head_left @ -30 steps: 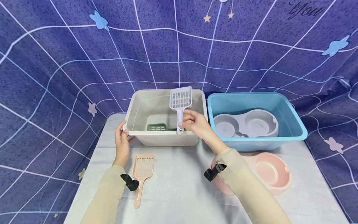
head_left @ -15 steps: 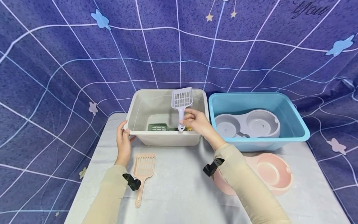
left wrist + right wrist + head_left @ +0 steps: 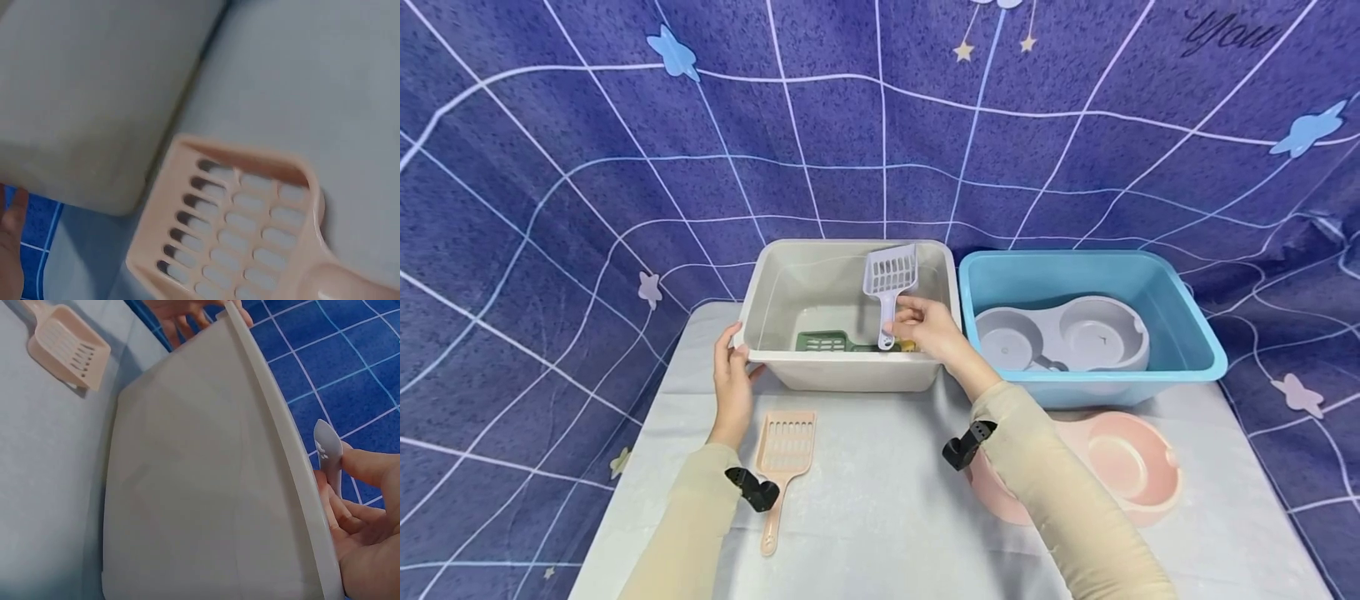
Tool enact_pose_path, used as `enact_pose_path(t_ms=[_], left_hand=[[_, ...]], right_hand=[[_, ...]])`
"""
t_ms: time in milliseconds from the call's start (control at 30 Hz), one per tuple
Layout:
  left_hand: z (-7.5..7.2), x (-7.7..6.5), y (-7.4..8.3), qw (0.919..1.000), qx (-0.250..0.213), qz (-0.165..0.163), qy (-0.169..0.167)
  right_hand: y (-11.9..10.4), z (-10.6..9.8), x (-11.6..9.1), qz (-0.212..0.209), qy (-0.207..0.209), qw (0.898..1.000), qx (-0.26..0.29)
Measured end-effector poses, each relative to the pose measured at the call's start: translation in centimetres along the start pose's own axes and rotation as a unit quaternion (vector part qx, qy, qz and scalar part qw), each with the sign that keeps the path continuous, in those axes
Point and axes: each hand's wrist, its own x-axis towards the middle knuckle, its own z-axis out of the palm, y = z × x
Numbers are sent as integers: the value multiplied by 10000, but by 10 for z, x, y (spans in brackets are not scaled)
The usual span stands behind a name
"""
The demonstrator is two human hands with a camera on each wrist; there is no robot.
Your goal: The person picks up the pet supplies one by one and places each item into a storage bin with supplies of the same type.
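My right hand (image 3: 925, 327) pinches the handle of a lilac litter scoop (image 3: 891, 271) over the grey-white litter box (image 3: 842, 371). The scoop's slotted head points away from me. In the right wrist view only the handle end (image 3: 327, 445) shows, between thumb and fingers above the box rim. My left hand (image 3: 732, 387) grips the box's near left corner, thumb on the rim. A green scoop (image 3: 823, 341) lies inside the box, beside a small yellow thing (image 3: 908, 345) that is partly hidden. On the table by my left wrist lies a peach litter scoop (image 3: 786, 450).
To the right stands a blue litter box (image 3: 1090, 379) with a grey double bowl (image 3: 1093, 333) inside. A pink double bowl (image 3: 1131, 467) sits in front of it, partly under my right forearm. A patterned purple curtain (image 3: 880, 125) hangs behind the white-covered table (image 3: 880, 500).
The lilac scoop has come down a little toward the box's inside, and its handle end has shifted from over the near rim to just behind it. My left hand stays on the corner.
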Motion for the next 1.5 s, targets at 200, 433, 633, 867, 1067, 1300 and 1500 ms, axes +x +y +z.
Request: enact_pose_path(t_ms=[200,433,633,867,1067,1300,1500], left_hand=[[-1,-2,2,9999,-55,-89,-105],[-2,-4,7,9996,-67,-85,-260],[-6,-3,9,9993,-153,-21,-343],[-12,1,12,9991,-214,-166,-333],[-13,3,12,9989,-118,-255,-367],[-9,1,8,9997,100,12,-241],[-9,0,6,9996,5,84,-261]], right_hand=[[1,1,1,2,99,10000,-3],[1,1,1,1,176,9998,98],[1,2,1,-81,264,9996,-2],[4,1,0,-162,407,9982,421],[4,2,-4,-333,767,9928,863],[1,6,-16,-634,996,9886,937],[-3,13,-32,-712,879,9868,1160]])
